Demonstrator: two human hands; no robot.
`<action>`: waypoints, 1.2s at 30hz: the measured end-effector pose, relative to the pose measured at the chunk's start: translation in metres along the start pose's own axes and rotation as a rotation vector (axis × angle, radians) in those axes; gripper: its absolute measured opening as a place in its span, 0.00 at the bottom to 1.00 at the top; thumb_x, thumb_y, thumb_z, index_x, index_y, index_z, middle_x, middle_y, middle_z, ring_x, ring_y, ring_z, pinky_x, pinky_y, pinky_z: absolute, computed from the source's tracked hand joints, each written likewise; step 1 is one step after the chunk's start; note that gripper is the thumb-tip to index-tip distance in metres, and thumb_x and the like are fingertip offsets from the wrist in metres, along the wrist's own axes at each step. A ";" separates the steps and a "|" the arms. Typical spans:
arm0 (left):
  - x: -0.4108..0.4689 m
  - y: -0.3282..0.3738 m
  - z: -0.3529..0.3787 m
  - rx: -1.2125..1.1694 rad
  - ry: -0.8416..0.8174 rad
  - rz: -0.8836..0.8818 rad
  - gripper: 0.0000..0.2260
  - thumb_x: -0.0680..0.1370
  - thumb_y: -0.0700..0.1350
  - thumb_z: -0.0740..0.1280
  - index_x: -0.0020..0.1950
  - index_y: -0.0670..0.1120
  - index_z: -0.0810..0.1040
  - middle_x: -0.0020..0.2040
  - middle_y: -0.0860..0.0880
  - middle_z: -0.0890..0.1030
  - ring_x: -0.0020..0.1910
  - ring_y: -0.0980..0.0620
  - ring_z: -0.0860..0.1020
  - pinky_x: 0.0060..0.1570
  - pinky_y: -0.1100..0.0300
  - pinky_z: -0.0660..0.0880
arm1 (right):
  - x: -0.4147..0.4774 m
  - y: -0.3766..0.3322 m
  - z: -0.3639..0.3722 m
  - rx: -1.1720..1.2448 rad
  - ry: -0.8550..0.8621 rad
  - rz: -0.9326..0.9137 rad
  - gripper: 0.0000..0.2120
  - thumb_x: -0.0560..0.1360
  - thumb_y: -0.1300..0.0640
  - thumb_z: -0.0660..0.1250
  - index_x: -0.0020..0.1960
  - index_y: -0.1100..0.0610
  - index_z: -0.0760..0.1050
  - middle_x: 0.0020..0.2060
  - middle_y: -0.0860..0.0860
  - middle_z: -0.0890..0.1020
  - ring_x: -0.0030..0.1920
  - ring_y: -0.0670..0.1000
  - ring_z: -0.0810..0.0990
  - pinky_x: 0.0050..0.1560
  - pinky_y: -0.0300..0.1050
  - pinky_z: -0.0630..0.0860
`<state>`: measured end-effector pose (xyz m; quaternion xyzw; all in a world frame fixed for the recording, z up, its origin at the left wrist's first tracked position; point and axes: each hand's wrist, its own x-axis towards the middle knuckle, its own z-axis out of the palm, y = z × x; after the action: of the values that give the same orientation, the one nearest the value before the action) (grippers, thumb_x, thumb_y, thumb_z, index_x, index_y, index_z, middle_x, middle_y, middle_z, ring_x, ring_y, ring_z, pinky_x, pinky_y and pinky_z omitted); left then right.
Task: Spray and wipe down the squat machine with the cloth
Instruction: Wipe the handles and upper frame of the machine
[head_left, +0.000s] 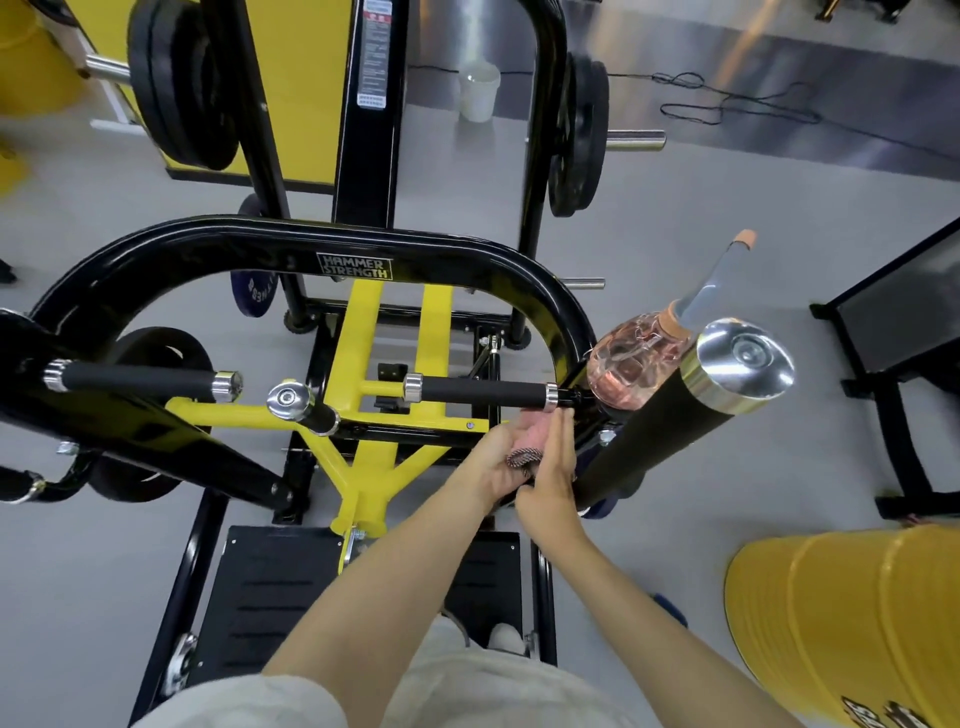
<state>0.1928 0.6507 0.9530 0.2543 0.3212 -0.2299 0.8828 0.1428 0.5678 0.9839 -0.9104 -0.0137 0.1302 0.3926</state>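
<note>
While left hand (491, 467) grips the cloth (524, 460) and right hand (548, 483) lays straight fingers on it, spray bottle (634, 369) sits just up-right of them, nearer right hand, neck pointing away.

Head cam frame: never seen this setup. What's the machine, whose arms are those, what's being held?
This is one view from a camera on the person's head, looking down at their own bare arms. The black and yellow frame is the squat machine, loaded with weight plates. The hands meet beside a padded roller. The left hand holds a small pinkish cloth, and the right hand lies against it with fairly straight fingers. A clear spray bottle of pink liquid rests on the machine just beyond, not held. A yellow drum stands at the right.
</note>
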 end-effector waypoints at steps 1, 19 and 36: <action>-0.006 0.000 -0.001 -0.001 0.008 0.000 0.10 0.81 0.40 0.58 0.53 0.38 0.78 0.44 0.41 0.83 0.43 0.47 0.82 0.45 0.54 0.80 | 0.000 0.000 0.000 -0.025 0.013 -0.016 0.44 0.72 0.74 0.57 0.77 0.53 0.37 0.74 0.41 0.36 0.75 0.42 0.39 0.77 0.51 0.46; -0.062 0.054 -0.056 -0.262 0.384 0.431 0.11 0.83 0.44 0.57 0.50 0.39 0.75 0.41 0.42 0.81 0.41 0.47 0.78 0.36 0.55 0.79 | 0.019 -0.021 -0.004 -0.266 -0.128 -0.156 0.44 0.72 0.69 0.62 0.78 0.53 0.40 0.76 0.47 0.35 0.76 0.47 0.34 0.76 0.47 0.40; -0.108 0.074 -0.042 0.999 0.742 0.673 0.12 0.80 0.34 0.54 0.44 0.43 0.75 0.38 0.46 0.74 0.41 0.49 0.72 0.38 0.60 0.67 | 0.030 -0.035 0.002 -0.576 -0.101 -0.258 0.41 0.72 0.67 0.59 0.78 0.57 0.40 0.77 0.54 0.40 0.76 0.53 0.36 0.76 0.57 0.39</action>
<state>0.1417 0.7588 1.0212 0.7760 0.3610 0.0375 0.5158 0.1736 0.5974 1.0014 -0.9672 -0.1847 0.1151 0.1309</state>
